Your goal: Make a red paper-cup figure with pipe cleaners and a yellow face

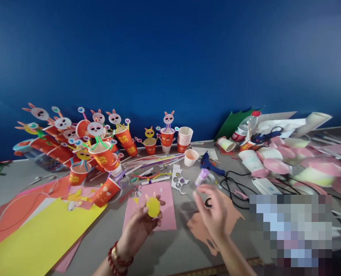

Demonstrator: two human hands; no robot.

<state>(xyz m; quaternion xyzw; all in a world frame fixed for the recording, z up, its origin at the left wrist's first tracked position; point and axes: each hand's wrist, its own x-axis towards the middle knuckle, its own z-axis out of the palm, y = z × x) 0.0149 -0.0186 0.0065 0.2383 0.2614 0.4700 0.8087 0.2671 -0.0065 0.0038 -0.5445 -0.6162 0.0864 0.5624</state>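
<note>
My left hand [140,226] is raised above the table with its fingers closed on a small round yellow paper cut-out [153,206] that has little ears on top. It hovers over a pink paper sheet [166,212]. My right hand [212,212] is just to the right, blurred by motion, fingers apart and holding nothing I can see. A red bead bracelet [117,260] circles my left wrist. Under the right hand lies a brown paper piece [200,230].
Red paper cups with bunny faces on sticks [101,149] crowd the back left. Straws and pens [153,170], a blue glue gun [209,163] with black cables, a glue stick [201,176], stacked cups [184,138], yellow and orange sheets [41,237] and pink plates [276,165] surround the hands.
</note>
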